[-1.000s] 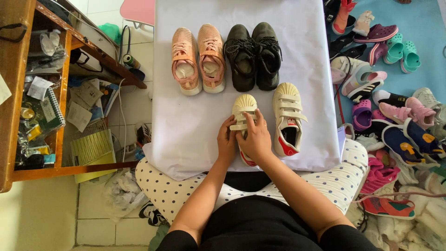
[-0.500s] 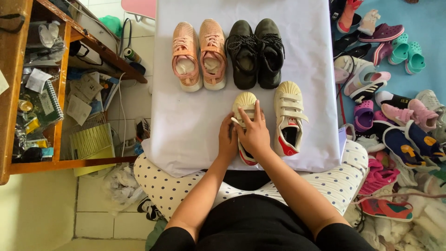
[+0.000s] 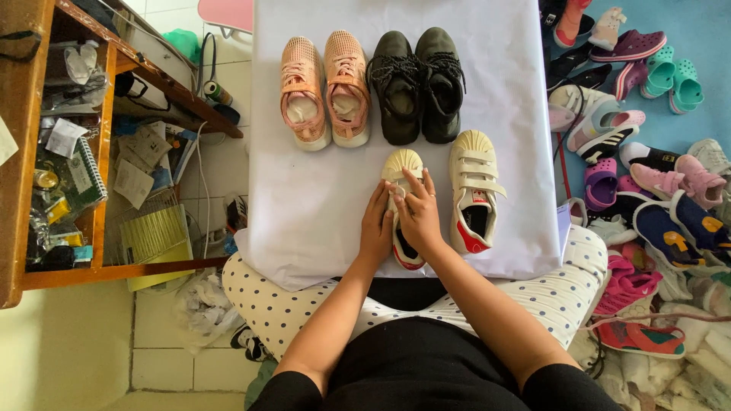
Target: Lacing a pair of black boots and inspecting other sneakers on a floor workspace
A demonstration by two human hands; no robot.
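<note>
A big white sheet (image 3: 304, 205) is spread out flat, and three pairs of shoes are set on it. Both arms are stretched out from the near side and brought close together over the near middle of the sheet. The left hand (image 3: 375, 228) is laid along the left side of a small cream shoe (image 3: 401, 171), with the fingers pointing far. The right hand (image 3: 419, 217) is placed on top of the same shoe, and its fingers are bent down onto the straps. The shoe is held between the two hands, with neither one closed into a fist.

The cream shoe has a ribbed round toe, and that toe is pointed far. A red and white heel is seen at its near end, under the wrists. The middle of the shoe is hidden by the hands.

Its twin shoe (image 3: 475, 190) is placed just to the right, apart from the hands, with three straps and a red patch. A black pair (image 3: 416, 84) is lined up on the far side, and a pink pair (image 3: 325, 90) is set to the left of it. A pile of shoes (image 3: 647, 152) is seen on the floor to the right.
</note>
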